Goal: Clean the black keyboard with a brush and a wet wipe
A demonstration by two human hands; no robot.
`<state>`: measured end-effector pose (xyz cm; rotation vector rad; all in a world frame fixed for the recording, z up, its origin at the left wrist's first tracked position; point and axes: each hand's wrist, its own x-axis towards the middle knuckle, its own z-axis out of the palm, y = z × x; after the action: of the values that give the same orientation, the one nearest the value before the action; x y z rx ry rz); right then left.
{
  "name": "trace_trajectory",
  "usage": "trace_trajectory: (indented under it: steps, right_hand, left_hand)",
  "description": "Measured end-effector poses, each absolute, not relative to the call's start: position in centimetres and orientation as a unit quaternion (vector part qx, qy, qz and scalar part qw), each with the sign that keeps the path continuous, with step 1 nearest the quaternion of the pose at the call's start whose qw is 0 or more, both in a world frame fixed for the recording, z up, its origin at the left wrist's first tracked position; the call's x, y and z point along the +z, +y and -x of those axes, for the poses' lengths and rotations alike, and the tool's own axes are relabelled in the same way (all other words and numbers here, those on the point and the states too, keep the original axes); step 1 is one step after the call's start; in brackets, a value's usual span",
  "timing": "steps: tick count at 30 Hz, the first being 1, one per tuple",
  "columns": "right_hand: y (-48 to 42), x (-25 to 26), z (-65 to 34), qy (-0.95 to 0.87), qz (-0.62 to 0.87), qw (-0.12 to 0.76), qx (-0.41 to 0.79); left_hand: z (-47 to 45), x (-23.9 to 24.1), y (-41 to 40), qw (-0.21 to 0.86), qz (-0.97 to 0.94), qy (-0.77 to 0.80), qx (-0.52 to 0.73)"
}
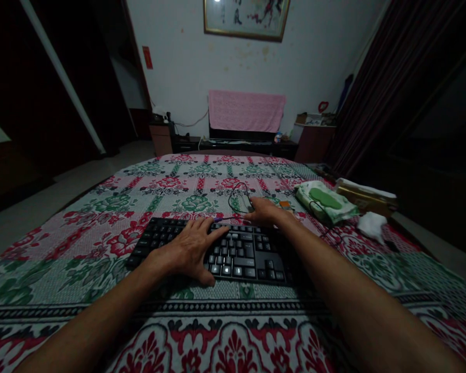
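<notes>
1. Head view: we look down at a black keyboard lying flat on a flowered bedspread, straight ahead of us at 12 o'clock and square to our body.
2. Our left hand lies palm down on the keys at the board's 9 o'clock half. The fingers are spread and slack, closed around nothing, and the thumb rests near the front row.
3. Our right hand reaches past the far edge, at about 1 o'clock from the board's middle. Its fingers curl down where the cable begins. We cannot tell whether they pinch the cable or only rest on it.
4. The thin black cable loops loosely on the bedspread at 12 o'clock. A small purple plug lies beside the far edge, between the two hands.
5. We judge the keyboard light, stiff and easy to slide on cloth. The keys give under pressure, so the plain side edges at 3 and 9 o'clock are the better hold. The cable is limp and could snag.
6. At 2 o'clock, well apart from the board, lie a green wipes pack, a crumpled white tissue and a flat box.
</notes>
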<state>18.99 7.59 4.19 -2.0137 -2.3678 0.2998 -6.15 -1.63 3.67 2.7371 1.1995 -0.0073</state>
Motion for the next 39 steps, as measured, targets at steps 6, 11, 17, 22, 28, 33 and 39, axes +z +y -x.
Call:
trace_trajectory:
  steps: [6,11,17,22,28,33,39]
  right_hand:
    - [10.1,3.4,-19.0,-0.828,0.547,-0.036,0.117]
    - [10.1,2.8,-19.1,-0.835,0.538,-0.045,0.108]
    - [10.0,3.9,-20.8,-0.811,0.573,-0.015,0.112]
    - [9.3,5.0,-25.9,-0.761,0.623,0.022,0.18]
    - [6.6,4.2,-30.3,-0.663,0.627,0.171,0.373]
    - [5.1,3.2,-30.4,-0.529,0.649,0.217,0.502]
    - [3.8,2.0,-31.5,-0.533,0.625,0.244,0.515]
  left_hand:
    - [6.5,3.0,-1.6,0.069,-0.916,0.396,0.01]
    - [6.7,2.7,-1.3,0.088,-0.917,0.388,0.026]
    - [6.6,2.9,-1.5,0.078,-0.918,0.387,0.039]
    - [6.7,3.2,-1.4,0.066,-0.92,0.383,0.057]
    - [7.5,3.0,-0.7,0.08,-0.916,0.383,0.089]
    - [7.7,3.1,-0.7,0.092,-0.912,0.392,0.082]
    - [8.5,2.8,-0.4,0.106,-0.905,0.401,0.092]
